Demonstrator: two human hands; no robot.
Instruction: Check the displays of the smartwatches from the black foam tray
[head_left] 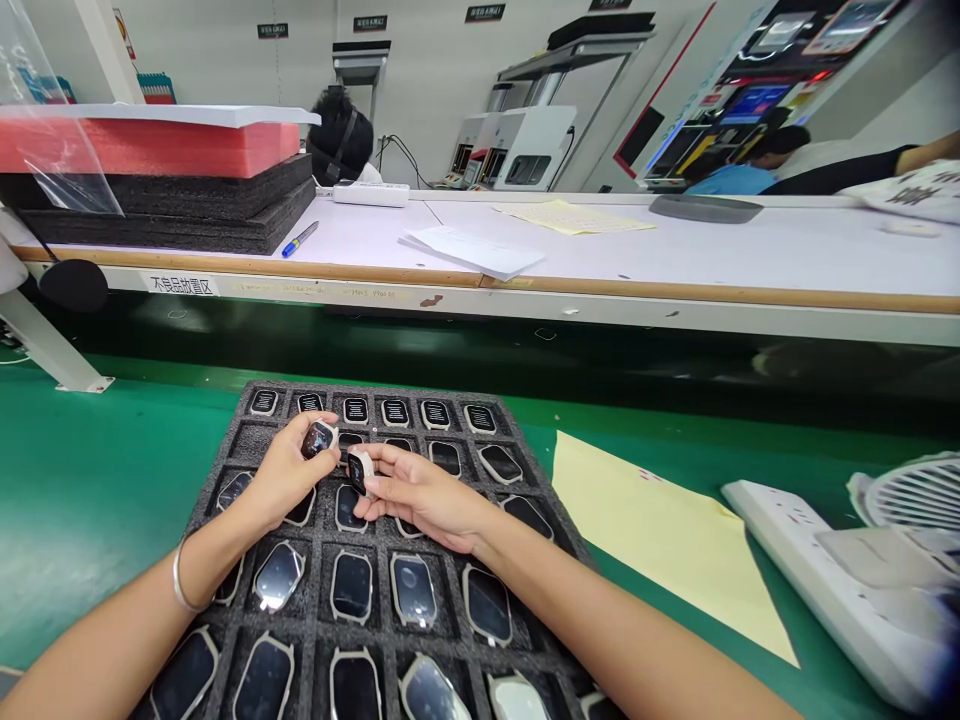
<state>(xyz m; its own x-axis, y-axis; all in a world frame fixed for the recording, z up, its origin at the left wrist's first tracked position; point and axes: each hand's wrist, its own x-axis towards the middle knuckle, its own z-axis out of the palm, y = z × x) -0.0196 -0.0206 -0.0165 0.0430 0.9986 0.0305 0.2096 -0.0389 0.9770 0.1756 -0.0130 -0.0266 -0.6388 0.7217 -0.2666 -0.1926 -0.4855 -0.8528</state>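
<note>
Pinched in the fingers of my left hand (289, 465) is a smartwatch body (319, 438), its dark screen showing a small lit picture. My right hand (427, 495) grips a second smartwatch body (359, 470) by its edges, tilted so its pale side shows. Both hands are over a black foam tray (319, 545) divided into square compartments. Strapless watches such as this one (352, 585) lie in most compartments. Along the far row several screens, one of them on this watch (395, 412), show lit text. My hands and forearms hide part of the tray.
A yellow sheet (667, 540) and a white power strip (817, 590) lie right of the tray on the green surface. Beyond is a raised white shelf (600, 255) with papers, a blue pen (300, 240) and stacked black foam (187, 215). Other people are behind it.
</note>
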